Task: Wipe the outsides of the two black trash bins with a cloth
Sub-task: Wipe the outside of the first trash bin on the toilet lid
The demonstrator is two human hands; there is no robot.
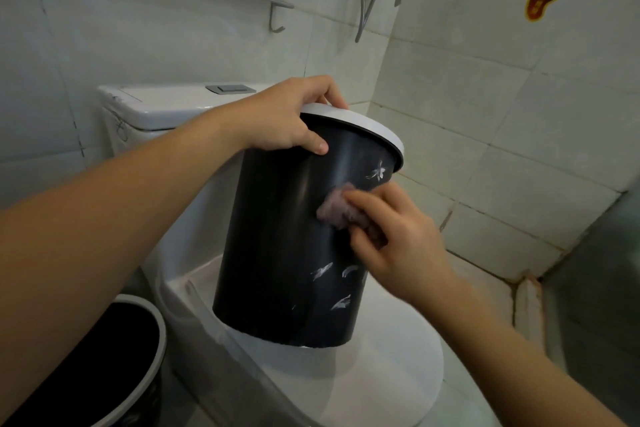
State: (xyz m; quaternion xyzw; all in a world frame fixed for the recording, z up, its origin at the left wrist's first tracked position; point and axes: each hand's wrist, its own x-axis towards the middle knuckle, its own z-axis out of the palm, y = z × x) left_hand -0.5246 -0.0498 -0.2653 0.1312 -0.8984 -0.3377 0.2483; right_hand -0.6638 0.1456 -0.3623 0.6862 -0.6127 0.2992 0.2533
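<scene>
Bin one (277, 246), black with a white rim, stands tilted on the closed toilet lid (381, 367). Left hand (287, 118) grips its rim, thumb on the outer wall. Right hand (394, 239) pinches a pinkish cloth (337, 206) against the bin's side, amid white leaf markings. Bin two (114, 357) stands on the floor, left of the toilet.
</scene>
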